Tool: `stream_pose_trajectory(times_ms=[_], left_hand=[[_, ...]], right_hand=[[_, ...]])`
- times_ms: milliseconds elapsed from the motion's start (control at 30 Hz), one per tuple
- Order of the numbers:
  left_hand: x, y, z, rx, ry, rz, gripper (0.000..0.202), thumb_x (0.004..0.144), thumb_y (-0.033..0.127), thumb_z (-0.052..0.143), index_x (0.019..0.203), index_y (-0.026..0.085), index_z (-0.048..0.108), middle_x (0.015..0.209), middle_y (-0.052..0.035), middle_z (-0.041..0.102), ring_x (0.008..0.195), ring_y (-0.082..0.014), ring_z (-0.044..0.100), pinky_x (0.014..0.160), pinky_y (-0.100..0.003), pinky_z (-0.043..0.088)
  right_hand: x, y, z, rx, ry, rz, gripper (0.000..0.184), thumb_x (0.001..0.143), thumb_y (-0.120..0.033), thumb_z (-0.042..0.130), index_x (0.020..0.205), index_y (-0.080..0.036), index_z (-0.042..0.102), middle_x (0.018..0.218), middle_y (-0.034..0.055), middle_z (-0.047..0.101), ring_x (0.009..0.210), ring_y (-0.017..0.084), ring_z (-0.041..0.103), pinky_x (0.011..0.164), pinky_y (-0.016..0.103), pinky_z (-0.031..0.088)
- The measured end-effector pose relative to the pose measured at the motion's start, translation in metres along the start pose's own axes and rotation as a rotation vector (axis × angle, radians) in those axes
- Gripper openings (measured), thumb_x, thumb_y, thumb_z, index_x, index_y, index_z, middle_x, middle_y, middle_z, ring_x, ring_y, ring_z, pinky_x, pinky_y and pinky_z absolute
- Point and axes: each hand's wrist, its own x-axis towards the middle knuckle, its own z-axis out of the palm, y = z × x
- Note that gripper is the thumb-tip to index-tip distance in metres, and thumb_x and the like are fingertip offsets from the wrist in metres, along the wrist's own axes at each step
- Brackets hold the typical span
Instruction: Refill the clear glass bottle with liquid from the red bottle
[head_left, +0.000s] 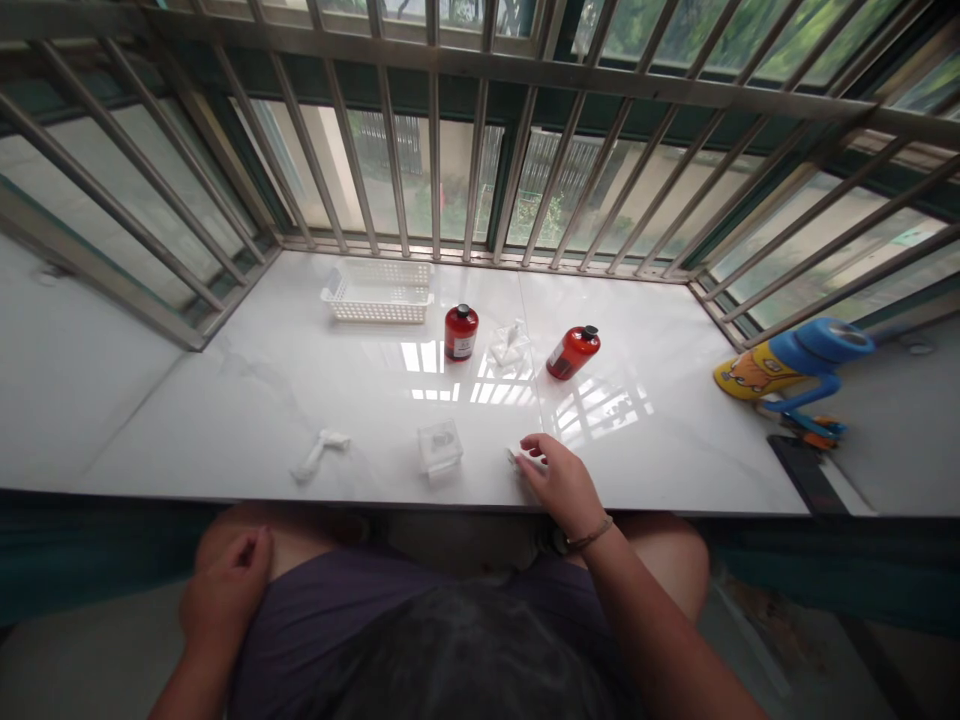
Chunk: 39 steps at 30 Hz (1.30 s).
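Note:
My right hand (561,484) is over the front of the white counter, with its thumb and fingers curled round a small whitish piece (514,455). Most of that piece is hidden by the fingers, so its kind is unclear. On my left thigh rests my left hand (226,590), loosely closed, with nothing visible in it. A small clear plastic box (440,447) stands to the left of my right hand. Farther left lies a white trigger-like spray nozzle or crumpled white piece (320,455); I cannot tell which.
Two red bottles with black caps, one (461,333) left and one (573,352) right, flank a clear plastic bag (509,345). A white perforated basket (379,292) sits at the back left. At right are a blue-yellow flask (787,360) and a dark phone (806,475). Metal bars line the windows.

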Motion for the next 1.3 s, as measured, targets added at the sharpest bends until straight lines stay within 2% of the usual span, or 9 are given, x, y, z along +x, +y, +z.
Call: stream_pose_trajectory(times_ms=[133, 267, 433, 533, 633, 833, 1033, 1167, 1300], left_hand=[[0.000, -0.001, 0.000, -0.012, 0.007, 0.000, 0.036, 0.103, 0.055, 0.057, 0.106, 0.026, 0.078, 0.101, -0.0071, 0.077, 0.073, -0.0218, 0.059, 0.064, -0.032, 0.040], [-0.002, 0.002, -0.004, -0.020, -0.014, 0.001, 0.039, 0.105, 0.056, 0.053, 0.105, 0.026, 0.078, 0.097, -0.0077, 0.075, 0.073, -0.0232, 0.060, 0.065, -0.033, 0.041], [-0.004, 0.005, -0.006, 0.003, -0.013, -0.004, 0.039, 0.105, 0.055, 0.054, 0.107, 0.025, 0.078, 0.098, -0.0071, 0.076, 0.075, -0.0232, 0.061, 0.065, -0.032, 0.041], [-0.003, 0.004, -0.004, 0.010, 0.001, 0.001, 0.036, 0.104, 0.053, 0.057, 0.106, 0.025, 0.079, 0.096, -0.0061, 0.076, 0.072, -0.0219, 0.059, 0.062, -0.030, 0.040], [-0.003, 0.002, -0.002, 0.014, 0.023, 0.004, 0.032, 0.103, 0.051, 0.060, 0.104, 0.026, 0.079, 0.091, -0.0046, 0.075, 0.070, -0.0210, 0.058, 0.060, -0.029, 0.039], [-0.002, 0.001, -0.001, 0.022, 0.009, 0.010, 0.037, 0.105, 0.056, 0.055, 0.108, 0.027, 0.078, 0.094, -0.0055, 0.076, 0.072, -0.0216, 0.060, 0.063, -0.030, 0.041], [0.002, -0.004, 0.002, 0.036, 0.001, -0.017, 0.036, 0.105, 0.055, 0.056, 0.108, 0.027, 0.078, 0.099, -0.0060, 0.078, 0.073, -0.0222, 0.061, 0.063, -0.031, 0.042], [0.003, -0.008, 0.005, 0.039, -0.003, 0.004, 0.041, 0.105, 0.059, 0.053, 0.110, 0.027, 0.078, 0.103, -0.0077, 0.078, 0.075, -0.0236, 0.063, 0.064, -0.032, 0.043], [0.004, -0.007, 0.003, 0.031, -0.025, -0.010, 0.042, 0.104, 0.058, 0.053, 0.112, 0.026, 0.079, 0.105, -0.0091, 0.078, 0.075, -0.0242, 0.063, 0.066, -0.033, 0.044]], right_hand=[[-0.006, -0.006, 0.011, -0.054, -0.037, -0.073, 0.021, 0.091, -0.022, 0.069, 0.111, -0.027, 0.071, 0.111, 0.0089, 0.079, 0.106, 0.031, 0.073, 0.099, 0.046, 0.059], [-0.001, -0.002, 0.010, -0.076, -0.002, -0.039, 0.020, 0.093, -0.020, 0.064, 0.110, -0.027, 0.071, 0.107, 0.0071, 0.080, 0.099, 0.028, 0.075, 0.093, 0.042, 0.060], [0.029, 0.033, -0.027, -0.112, 0.196, 0.178, 0.026, 0.099, -0.037, 0.061, 0.121, -0.025, 0.065, 0.109, 0.0066, 0.082, 0.088, 0.024, 0.078, 0.082, 0.037, 0.060], [0.050, 0.058, -0.052, -0.173, 0.306, 0.308, 0.030, 0.098, -0.037, 0.060, 0.124, -0.022, 0.063, 0.110, 0.0095, 0.082, 0.088, 0.025, 0.078, 0.080, 0.038, 0.057], [0.066, 0.069, -0.057, -0.228, 0.339, 0.362, 0.030, 0.096, -0.033, 0.061, 0.123, -0.021, 0.064, 0.106, 0.0111, 0.082, 0.088, 0.027, 0.076, 0.079, 0.039, 0.055], [0.077, 0.031, 0.000, -0.228, 0.216, 0.189, 0.028, 0.101, -0.025, 0.056, 0.127, -0.022, 0.066, 0.111, 0.0105, 0.081, 0.097, 0.027, 0.076, 0.085, 0.038, 0.056], [0.047, -0.030, 0.060, -0.149, -0.059, -0.151, 0.022, 0.105, -0.019, 0.059, 0.121, -0.026, 0.072, 0.109, 0.0067, 0.081, 0.104, 0.025, 0.075, 0.095, 0.035, 0.056], [0.012, -0.044, 0.063, -0.108, -0.135, -0.218, 0.024, 0.105, -0.015, 0.059, 0.123, -0.026, 0.070, 0.108, 0.0069, 0.082, 0.101, 0.025, 0.077, 0.091, 0.035, 0.058], [-0.005, -0.029, 0.047, -0.079, -0.146, -0.212, 0.018, 0.105, -0.022, 0.063, 0.120, -0.028, 0.070, 0.111, 0.0041, 0.083, 0.102, 0.023, 0.079, 0.091, 0.033, 0.060]])
